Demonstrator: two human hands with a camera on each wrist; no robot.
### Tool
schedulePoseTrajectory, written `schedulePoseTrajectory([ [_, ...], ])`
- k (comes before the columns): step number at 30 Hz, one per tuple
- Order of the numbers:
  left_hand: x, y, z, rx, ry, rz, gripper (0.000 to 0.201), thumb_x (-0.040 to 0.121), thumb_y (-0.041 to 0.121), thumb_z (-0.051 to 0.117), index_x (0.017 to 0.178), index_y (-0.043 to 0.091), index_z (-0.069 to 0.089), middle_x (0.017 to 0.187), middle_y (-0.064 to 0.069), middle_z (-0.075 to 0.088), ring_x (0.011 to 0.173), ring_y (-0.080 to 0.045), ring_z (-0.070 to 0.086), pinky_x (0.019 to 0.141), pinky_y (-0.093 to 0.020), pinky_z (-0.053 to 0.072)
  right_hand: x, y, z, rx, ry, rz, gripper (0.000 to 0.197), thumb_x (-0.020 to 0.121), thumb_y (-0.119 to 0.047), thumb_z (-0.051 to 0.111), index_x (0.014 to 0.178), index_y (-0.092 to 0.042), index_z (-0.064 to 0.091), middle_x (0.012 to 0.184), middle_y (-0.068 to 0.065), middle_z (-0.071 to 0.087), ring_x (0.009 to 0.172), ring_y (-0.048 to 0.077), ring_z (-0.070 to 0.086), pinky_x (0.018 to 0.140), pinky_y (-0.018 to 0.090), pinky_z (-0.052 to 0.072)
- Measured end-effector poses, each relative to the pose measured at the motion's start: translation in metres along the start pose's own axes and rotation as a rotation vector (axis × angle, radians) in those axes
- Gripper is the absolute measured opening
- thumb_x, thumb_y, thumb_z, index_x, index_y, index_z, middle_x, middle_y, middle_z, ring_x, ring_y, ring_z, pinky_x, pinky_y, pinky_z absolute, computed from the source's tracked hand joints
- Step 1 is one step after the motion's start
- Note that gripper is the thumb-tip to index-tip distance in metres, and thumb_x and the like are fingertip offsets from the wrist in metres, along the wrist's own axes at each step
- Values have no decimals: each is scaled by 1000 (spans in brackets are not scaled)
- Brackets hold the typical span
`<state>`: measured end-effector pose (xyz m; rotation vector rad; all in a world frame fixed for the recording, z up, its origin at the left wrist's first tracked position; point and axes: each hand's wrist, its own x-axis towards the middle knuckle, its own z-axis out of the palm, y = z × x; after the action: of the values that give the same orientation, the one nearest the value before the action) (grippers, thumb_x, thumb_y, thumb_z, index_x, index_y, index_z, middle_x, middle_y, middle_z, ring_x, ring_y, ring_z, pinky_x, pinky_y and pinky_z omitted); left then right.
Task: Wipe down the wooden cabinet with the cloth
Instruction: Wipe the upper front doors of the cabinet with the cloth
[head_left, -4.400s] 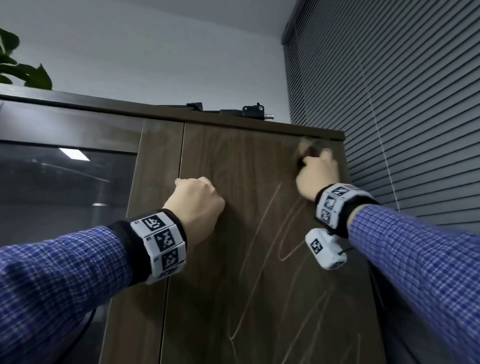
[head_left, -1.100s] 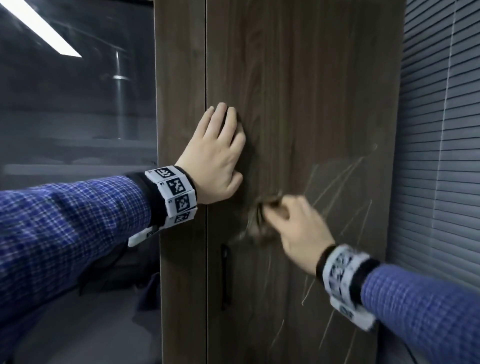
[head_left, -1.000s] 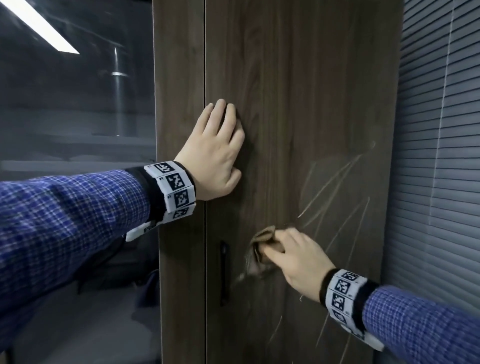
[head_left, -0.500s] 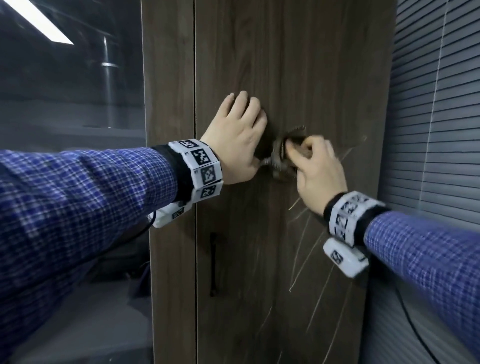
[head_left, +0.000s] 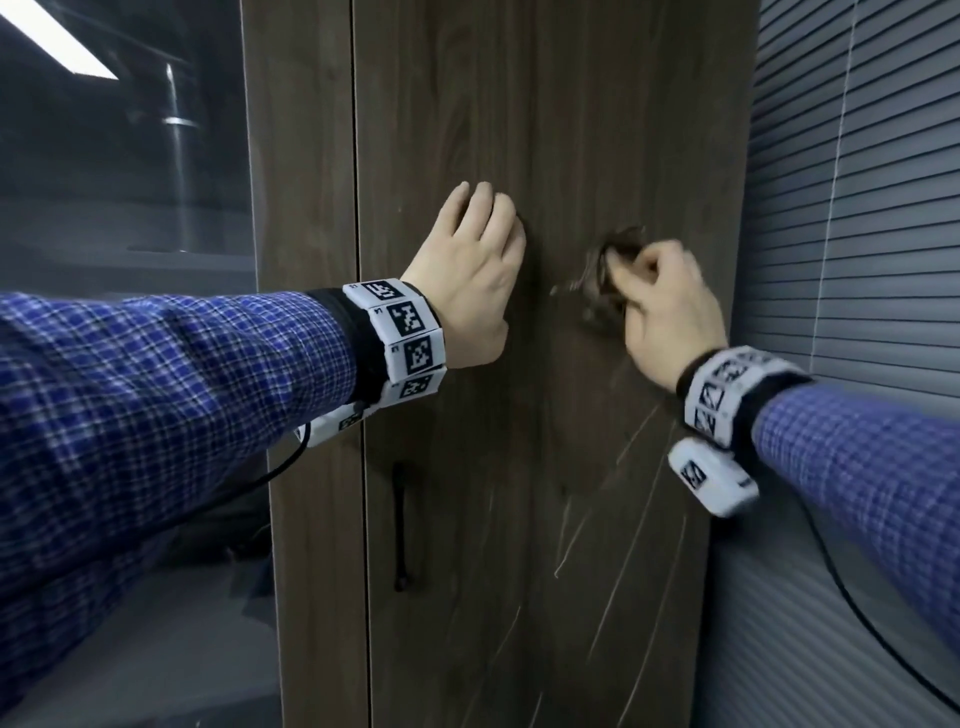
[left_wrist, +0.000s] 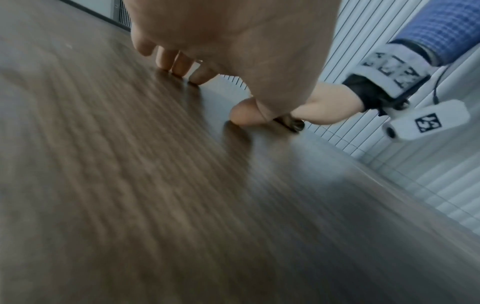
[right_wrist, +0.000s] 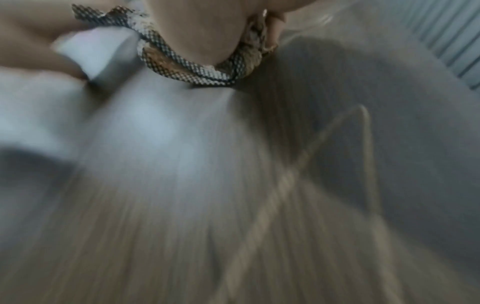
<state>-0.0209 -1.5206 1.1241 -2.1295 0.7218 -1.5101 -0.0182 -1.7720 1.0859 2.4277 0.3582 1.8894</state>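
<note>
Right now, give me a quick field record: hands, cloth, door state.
left hand: flat, fingers straight, pressing on the door
right hand: grips the cloth, bunched against the wood
cabinet door: shut, dark wood grain
marks: pale streaks below the right hand
handle: dark, at the door's left edge, untouched
right of cabinet: blinds

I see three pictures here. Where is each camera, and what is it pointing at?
Head: worn on the head, facing the cabinet door; both sleeved arms, left hand and right hand show.
Left wrist: along the left hand's fingers resting on the door.
Right wrist: along the right hand gripping the cloth, blurred.
Shared: all three show the door and the cloth.
</note>
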Motion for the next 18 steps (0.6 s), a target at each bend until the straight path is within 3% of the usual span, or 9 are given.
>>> schedulePoseTrajectory([
  [2,0,5,2,-25,3,-7,90,71,47,51,140,-9,38,144,-29,36,140,-47,30,120,-56,23,2,-1,1,-8,47,46,55,82,-3,51,133,-22,57,112,14,46,101,32,46,65,35,45],
  [4,-1,8,3,-18,4,-12,93,71,48,49,143,-10,36,147,-32,33,141,-50,27,120,-57,23,-29,-13,13,17,44,57,53,83,-2,51,133,-20,56,113,15,46,100,33,47,68,35,44],
  [7,-1,9,4,-12,5,-19,94,72,49,48,144,-10,34,149,-33,30,142,-51,25,120,-59,22,-126,-27,33,108,-155,91,33,92,-16,53,124,-20,60,111,7,51,97,32,55,77,37,49],
  [10,0,8,4,-6,6,-9,93,73,51,47,145,-8,35,148,-32,31,142,-51,25,120,-59,23,-190,-28,33,126,-321,-130,44,81,-7,63,122,-20,55,111,7,50,95,31,55,74,41,54],
  [12,0,9,4,-1,-2,-8,93,74,51,47,145,-8,35,148,-32,31,142,-51,25,119,-60,23,-175,-17,28,110,-349,-279,42,81,-6,57,121,-18,55,110,12,53,92,32,54,70,43,54],
  [14,1,11,4,3,-6,-11,93,74,51,46,145,-8,34,149,-32,30,142,-51,24,119,-60,22,-129,-7,19,86,-286,-267,36,89,-14,43,122,-14,59,109,18,55,89,37,54,68,42,52],
  [18,-1,6,7,7,-3,4,95,74,54,44,146,-7,34,150,-31,29,142,-50,24,119,-60,22,-13,20,0,-10,5,97,52,85,-4,48,136,-14,52,115,20,45,99,39,48,71,44,50],
])
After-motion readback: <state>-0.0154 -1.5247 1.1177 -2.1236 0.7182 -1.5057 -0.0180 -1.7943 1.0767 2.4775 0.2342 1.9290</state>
